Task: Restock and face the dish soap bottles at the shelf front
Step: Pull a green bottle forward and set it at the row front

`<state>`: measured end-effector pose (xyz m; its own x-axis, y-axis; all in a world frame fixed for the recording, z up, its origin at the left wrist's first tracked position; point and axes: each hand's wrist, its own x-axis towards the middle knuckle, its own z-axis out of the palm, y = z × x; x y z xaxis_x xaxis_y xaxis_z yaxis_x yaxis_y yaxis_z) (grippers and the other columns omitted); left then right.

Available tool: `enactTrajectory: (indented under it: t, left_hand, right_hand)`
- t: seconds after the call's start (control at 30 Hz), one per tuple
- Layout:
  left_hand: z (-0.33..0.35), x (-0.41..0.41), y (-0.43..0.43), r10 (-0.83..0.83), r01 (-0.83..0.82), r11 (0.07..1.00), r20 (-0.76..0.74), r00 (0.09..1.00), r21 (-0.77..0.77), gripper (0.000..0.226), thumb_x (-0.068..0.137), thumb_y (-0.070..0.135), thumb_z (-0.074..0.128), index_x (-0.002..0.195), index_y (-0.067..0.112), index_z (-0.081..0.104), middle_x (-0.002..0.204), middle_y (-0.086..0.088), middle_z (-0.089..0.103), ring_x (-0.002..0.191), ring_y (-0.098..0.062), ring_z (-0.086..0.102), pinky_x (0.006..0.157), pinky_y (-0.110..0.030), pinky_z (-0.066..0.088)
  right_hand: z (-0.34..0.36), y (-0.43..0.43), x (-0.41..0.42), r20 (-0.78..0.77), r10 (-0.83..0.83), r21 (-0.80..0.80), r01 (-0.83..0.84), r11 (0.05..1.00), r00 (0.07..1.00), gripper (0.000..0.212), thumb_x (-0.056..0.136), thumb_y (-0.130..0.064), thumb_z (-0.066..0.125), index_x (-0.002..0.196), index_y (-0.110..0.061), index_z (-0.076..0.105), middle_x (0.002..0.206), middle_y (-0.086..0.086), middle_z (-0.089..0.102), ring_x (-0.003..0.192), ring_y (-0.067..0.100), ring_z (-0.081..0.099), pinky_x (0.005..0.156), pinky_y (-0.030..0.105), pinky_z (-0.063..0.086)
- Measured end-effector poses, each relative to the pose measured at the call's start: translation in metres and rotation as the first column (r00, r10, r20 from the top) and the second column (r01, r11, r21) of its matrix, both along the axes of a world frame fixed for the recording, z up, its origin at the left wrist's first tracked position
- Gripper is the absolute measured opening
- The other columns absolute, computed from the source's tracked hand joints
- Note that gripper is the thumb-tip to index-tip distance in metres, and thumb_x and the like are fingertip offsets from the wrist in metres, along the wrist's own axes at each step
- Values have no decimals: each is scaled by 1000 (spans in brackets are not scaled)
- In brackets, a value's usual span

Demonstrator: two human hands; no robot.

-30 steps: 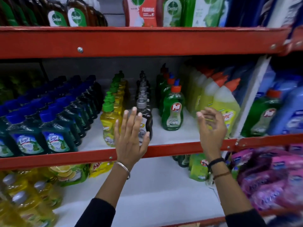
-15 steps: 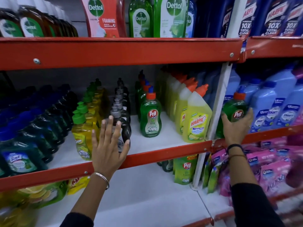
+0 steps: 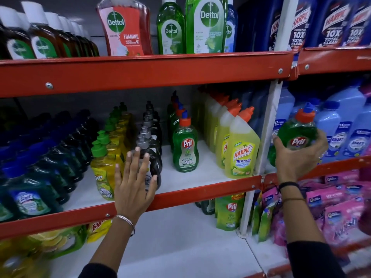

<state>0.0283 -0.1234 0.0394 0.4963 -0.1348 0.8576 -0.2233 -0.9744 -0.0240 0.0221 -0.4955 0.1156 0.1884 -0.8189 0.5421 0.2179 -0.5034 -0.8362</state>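
Head view shows a store rack with red shelf edges (image 3: pixel 208 189) and white boards. On the middle shelf the right hand (image 3: pixel 297 157) is closed around a green Pril bottle (image 3: pixel 295 135) in the right bay, just past the white upright post (image 3: pixel 267 129). The fingers wrap the lower body of this bottle, which is tilted and filled with green liquid; its orange cap with a blue tip points up. Behind it stand pale blue Smart bottles (image 3: pixel 345 129).

In the left bay, a row of Pril bottles (image 3: pixel 185 143) runs from front to back, all with green liquid and orange caps. The front one stands upright, set back from the shelf edge, with bare white board on both sides of it. To its right are yellow Harpic bottles (image 3: pixel 242 149) with orange angled caps, the first one at the very front.

Left hand (image 3: pixel 133 187) is flat and spread wide, holding nothing, in front of a row of dark bottles with grey caps (image 3: pixel 149 141); whether the fingers touch the front bottle I cannot tell. Next to these stand yellow bottles with green caps (image 3: pixel 104 165), and further left dark green bottles with blue caps (image 3: pixel 30 187).

The upper shelf carries Dettol bottles (image 3: pixel 204 25), green, brown and one red.
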Motion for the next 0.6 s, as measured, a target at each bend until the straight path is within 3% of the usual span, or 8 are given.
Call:
enactTrajectory:
  t: [0.1,0.23,0.37,0.6]
  left_hand:
    - [0,0,0,3,-3,1000,0,1000,-2,68,94,44,33,154,25,8,163,1,2,150,-20,6,121,-43,-2]
    - [-1,1,0,10,-10,1000,4,1000,-2,67,94,43,33,154,24,9,163,-2,7,150,-21,6,121,-43,-2]
    - [-1,0,0,17,-17,1000,22,1000,4,67,94,40,35,154,23,11,160,-6,19,150,-20,7,121,-43,-1]
    - [-4,0,3,-58,56,998,52,997,37,61,96,35,37,152,19,19,156,-11,31,149,-21,12,121,-45,6]
  right_hand:
    - [13,15,-16,-1,-56,-52,56,997,998,85,62,-36,80,132,-10,40,138,11,47,117,12,43,106,46,37]
    - [24,48,-34,-36,-3,-139,-2,990,999,84,57,-44,80,126,-12,43,131,9,51,112,28,55,94,48,45]
    - [29,90,-47,-102,145,-182,-162,970,984,90,52,-48,83,125,-15,43,128,8,52,110,29,56,85,40,45]
    - [24,155,-34,-264,424,-243,-485,840,866,95,48,-60,82,124,-17,45,125,2,57,106,17,57,76,24,41]
